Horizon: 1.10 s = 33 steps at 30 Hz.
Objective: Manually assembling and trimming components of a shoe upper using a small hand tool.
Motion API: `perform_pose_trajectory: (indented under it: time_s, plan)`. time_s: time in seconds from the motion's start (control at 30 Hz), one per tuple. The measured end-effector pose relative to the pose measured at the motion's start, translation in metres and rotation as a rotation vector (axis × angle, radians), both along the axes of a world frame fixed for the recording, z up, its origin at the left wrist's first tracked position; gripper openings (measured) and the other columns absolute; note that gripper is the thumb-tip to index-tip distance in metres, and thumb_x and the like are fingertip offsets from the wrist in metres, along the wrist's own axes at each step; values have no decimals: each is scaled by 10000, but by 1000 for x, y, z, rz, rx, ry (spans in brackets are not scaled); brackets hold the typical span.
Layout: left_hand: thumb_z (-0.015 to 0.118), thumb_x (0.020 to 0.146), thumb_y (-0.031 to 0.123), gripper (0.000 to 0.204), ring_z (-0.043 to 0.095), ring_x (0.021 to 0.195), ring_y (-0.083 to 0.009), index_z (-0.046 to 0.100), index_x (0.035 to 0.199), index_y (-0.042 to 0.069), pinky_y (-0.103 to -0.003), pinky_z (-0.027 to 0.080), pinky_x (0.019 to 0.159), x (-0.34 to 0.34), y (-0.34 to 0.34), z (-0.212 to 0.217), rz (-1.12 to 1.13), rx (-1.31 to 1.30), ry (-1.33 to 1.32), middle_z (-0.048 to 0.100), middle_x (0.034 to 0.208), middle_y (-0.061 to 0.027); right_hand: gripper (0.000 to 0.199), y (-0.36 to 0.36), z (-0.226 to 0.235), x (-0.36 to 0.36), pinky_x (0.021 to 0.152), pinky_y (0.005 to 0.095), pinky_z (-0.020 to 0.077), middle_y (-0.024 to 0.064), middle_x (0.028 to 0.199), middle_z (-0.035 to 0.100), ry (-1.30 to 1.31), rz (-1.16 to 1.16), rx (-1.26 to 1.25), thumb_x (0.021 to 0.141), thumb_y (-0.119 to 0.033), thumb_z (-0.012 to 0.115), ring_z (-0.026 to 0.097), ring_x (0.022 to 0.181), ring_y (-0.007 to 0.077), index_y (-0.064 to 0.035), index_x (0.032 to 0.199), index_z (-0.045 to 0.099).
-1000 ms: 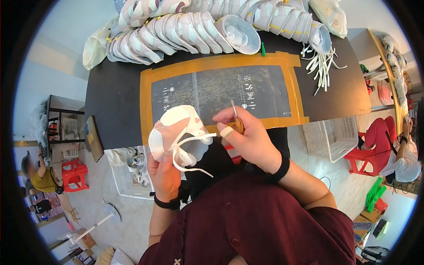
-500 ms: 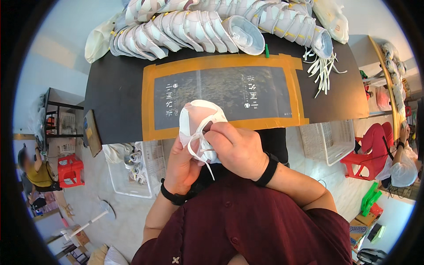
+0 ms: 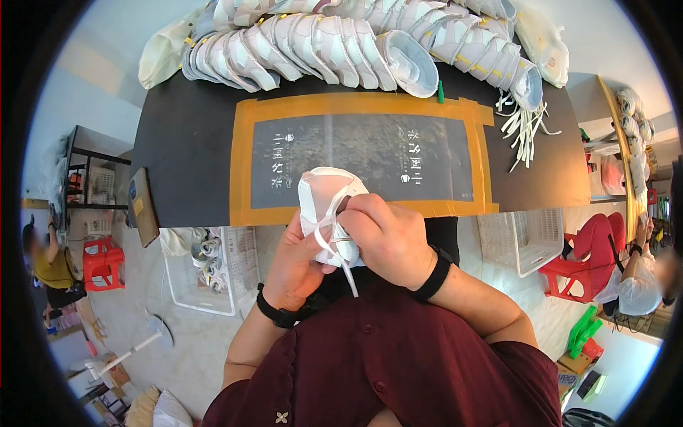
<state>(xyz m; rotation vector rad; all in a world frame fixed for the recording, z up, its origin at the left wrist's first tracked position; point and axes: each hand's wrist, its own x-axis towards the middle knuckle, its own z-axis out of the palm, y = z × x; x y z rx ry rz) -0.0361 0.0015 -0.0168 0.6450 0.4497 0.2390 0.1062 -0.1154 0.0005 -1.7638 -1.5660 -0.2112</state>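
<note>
A white and pale pink shoe upper [image 3: 320, 186] is held up over the near edge of the table. My left hand [image 3: 290, 267] is closed around its lower left side. Across the upper runs a white shoelace [image 3: 327, 226], with one end hanging loose below it. My right hand [image 3: 391, 238] is closed at the upper's right edge, its fingertips pressed against the lacing area. Those fingers hide whether they pinch the lace or the upper's edge.
Nested shoe uppers [image 3: 306, 51] lie in rows along the table's [image 3: 186, 164] far side. Cut laces [image 3: 525, 135] hang at the right end. Taped film [image 3: 363, 153] covers the middle. White crates [image 3: 523, 238] stand below. Other people sit at both sides.
The lace loop on the upper has drawn in, and its loose end hangs lower. Both hands keep their hold, with the upper shifted slightly right in view.
</note>
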Motion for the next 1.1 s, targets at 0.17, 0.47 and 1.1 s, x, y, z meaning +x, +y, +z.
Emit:
perform_pose_trajectory:
  time_s: [0.17, 0.47, 1.1]
  plan:
    - [609, 941, 125, 365, 611, 763, -82, 512, 1292, 97, -208, 431, 476, 4, 2, 1, 46, -37, -14, 645, 1036, -36, 230, 2, 8, 1, 532, 324, 499, 45, 876, 530, 2, 17, -10, 714, -114, 651, 608, 636, 204, -87, 932, 583]
    - [623, 921, 104, 387, 665, 911, -140, 519, 1293, 78, -250, 548, 610, 16, 10, 7, 141, -101, 45, 653, 1123, -73, 173, 9, 11, 11, 524, 336, 497, 46, 829, 503, -57, 112, -138, 728, -112, 636, 588, 614, 212, -82, 887, 576]
    - [671, 891, 113, 513, 609, 1151, -246, 470, 1356, 34, -401, 501, 989, -5, 19, 3, 188, 125, -3, 601, 1280, -118, 299, -21, 7, 42, 572, 305, 540, 29, 991, 600, 31, 49, 37, 689, -46, 693, 647, 694, 206, -112, 977, 642]
